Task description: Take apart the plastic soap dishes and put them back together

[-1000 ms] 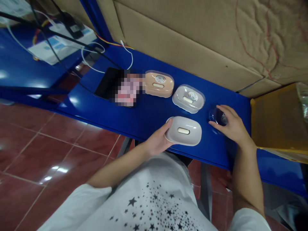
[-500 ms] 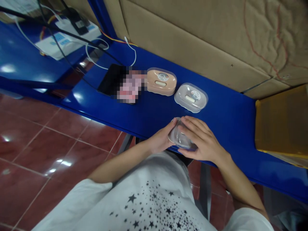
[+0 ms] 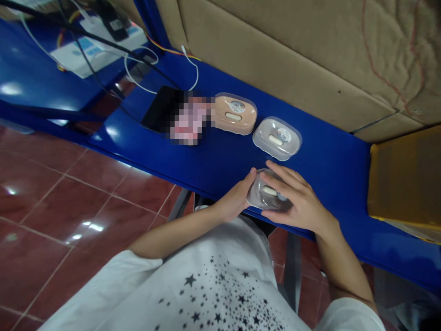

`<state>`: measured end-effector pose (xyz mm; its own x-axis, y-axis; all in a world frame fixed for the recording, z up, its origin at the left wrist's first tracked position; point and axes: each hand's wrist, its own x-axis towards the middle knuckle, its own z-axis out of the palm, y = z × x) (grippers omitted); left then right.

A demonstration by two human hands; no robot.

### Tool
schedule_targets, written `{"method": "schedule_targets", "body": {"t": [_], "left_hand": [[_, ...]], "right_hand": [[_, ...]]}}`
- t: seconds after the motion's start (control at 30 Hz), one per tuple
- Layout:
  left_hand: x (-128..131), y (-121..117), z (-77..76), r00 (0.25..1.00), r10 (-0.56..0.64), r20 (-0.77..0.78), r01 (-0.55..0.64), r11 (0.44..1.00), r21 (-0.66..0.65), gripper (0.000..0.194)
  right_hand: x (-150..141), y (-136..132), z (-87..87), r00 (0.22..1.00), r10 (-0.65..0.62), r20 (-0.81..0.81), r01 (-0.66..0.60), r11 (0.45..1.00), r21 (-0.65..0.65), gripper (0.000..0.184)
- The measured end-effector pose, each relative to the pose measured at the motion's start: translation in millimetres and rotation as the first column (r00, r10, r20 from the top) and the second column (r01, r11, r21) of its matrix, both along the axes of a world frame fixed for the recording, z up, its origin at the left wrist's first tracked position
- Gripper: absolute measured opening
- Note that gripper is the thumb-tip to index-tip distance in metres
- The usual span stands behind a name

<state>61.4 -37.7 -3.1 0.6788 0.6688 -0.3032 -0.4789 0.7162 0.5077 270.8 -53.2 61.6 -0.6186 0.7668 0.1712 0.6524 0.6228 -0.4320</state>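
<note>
Far left, a white power strip (image 3: 99,43) w/ black & white cables (image 3: 138,76) lay on the glossy blue metal bench (image 3: 220,161). Next along, a flat black tablet (image 3: 161,108) sat near the bench's back edge, its right part blurred out. Just right of that stood a peach oval plastic soap box w/ clear lid (image 3: 235,113), then a grey oval plastic soap box w/ clear lid (image 3: 277,138), the two close but apart, both closed, each w/ a small round sticker on top.

Nearer the person, at the bench's front edge, was a third grey oval plastic soap box (image 3: 265,195) w/ a clear lid over it. The left hand (image 3: 237,200) gripped its left end, thumb up against the side, fingers curled under where they couldn't be seen. The right hand (image 3: 298,204) lay across the top & right side, fingers spread & pressed flat on the clear lid. Whether the lid was fully seated, can't tell.

Behind the bench ran a wall of tan cardboard (image 3: 292,59). Far right, a yellow plastic-covered box (image 3: 406,179) rested on the bench, well apart from the hands. Below: red floor tiles (image 3: 51,193) & the person's white star-print shirt (image 3: 213,289).
</note>
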Motion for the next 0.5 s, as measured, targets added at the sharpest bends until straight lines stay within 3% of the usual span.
{"method": "schedule_targets", "body": {"t": [0.27,0.5], "left_hand": [[2,-2,-1.3,1.0,0.01,-0.029,-0.01,1.0,-0.022,0.064],[0,-2,-8.5,0.999,0.029,-0.045,-0.032,0.997,-0.068,0.059]], "right_hand": [[-3,-3,-0.1,0.999,-0.041,0.015,0.042,0.999,-0.013,0.092],[-3,-4,-6.2,0.999,-0.012,0.048,0.01,0.999,0.045,0.102]]}}
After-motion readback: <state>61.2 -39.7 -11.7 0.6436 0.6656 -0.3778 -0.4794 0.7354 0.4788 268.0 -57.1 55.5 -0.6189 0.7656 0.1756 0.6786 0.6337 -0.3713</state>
